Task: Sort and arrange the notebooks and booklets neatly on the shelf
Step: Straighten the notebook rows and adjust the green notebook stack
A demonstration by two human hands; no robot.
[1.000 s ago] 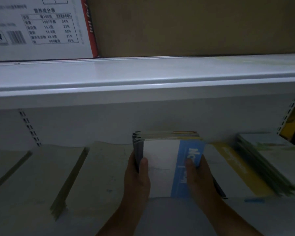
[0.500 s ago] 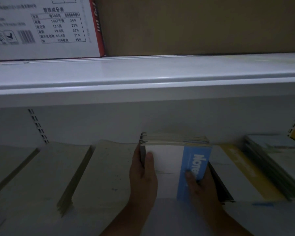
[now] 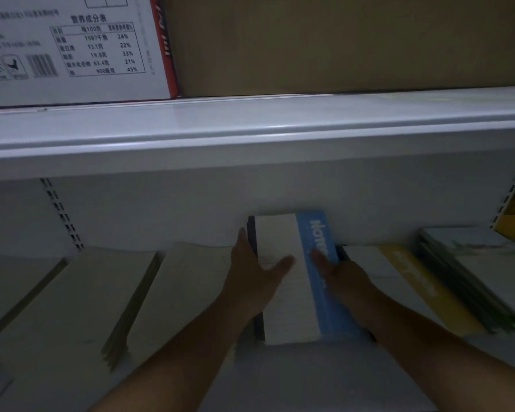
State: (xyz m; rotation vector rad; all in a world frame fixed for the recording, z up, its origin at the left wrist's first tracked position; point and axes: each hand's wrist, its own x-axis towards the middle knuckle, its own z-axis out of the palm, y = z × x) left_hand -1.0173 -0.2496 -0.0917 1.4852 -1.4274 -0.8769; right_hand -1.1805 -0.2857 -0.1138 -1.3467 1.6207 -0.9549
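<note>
A stack of notebooks (image 3: 280,295), its top cover white with a blue band reading "Note", lies on the lower shelf (image 3: 309,379) with its far end near the back wall. My left hand (image 3: 253,281) holds its left edge, fingers along the dark spines and thumb across the white cover. On the right side, my right hand (image 3: 342,281) grips the stack with the thumb on the blue band; its fingers are hidden behind the stack.
Beige booklet piles (image 3: 81,298) (image 3: 188,281) lie to the left. To the right are a white notebook with a yellow band (image 3: 399,281) and a greenish stack (image 3: 482,272). The upper shelf (image 3: 250,123) overhangs closely, carrying a white carton (image 3: 72,49) and a brown carton (image 3: 339,43).
Both hands have pushed the notebook stack farther back on the shelf, and it now lies flatter. The left thumb has spread wider across the cover.
</note>
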